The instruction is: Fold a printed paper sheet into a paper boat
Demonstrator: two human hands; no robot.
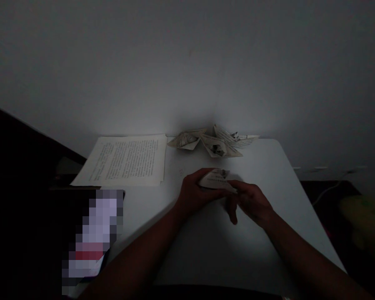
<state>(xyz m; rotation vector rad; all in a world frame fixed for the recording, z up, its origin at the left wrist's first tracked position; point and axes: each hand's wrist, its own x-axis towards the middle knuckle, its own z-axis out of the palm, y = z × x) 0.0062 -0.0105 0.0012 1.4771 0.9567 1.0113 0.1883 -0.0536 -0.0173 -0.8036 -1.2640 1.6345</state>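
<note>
Left hand (pixel 195 189): wrapped round one side of the folded paper (pixel 215 180), fingers along its far edge, thumb along the near edge.
Right hand (pixel 253 200): at the other end of the paper, pinching its near right corner; one finger points down, toward the wearer.
Folded paper: held between both hands, above the middle of the table (pixel 262 166); print visible on its side (characters too small to read).
Paper boats: three, grouped at the far edge by the wall (pixel 187 75). Left boat (pixel 187 139) and middle boat (pixel 221 146) meet at their tips; right boat (pixel 236 137) lies just behind the middle one.
Sheets (pixel 125 162): printed, stacked at the far left corner of the table, edges slightly out of line.
Phone (pixel 95 237): near left edge, beside the left forearm, screen lit (content pixelated, not readable).
Cable (pixel 328 189): pale, off the right side of the table, near the wall.
Light: dim; hands and forearms in shadow.
</note>
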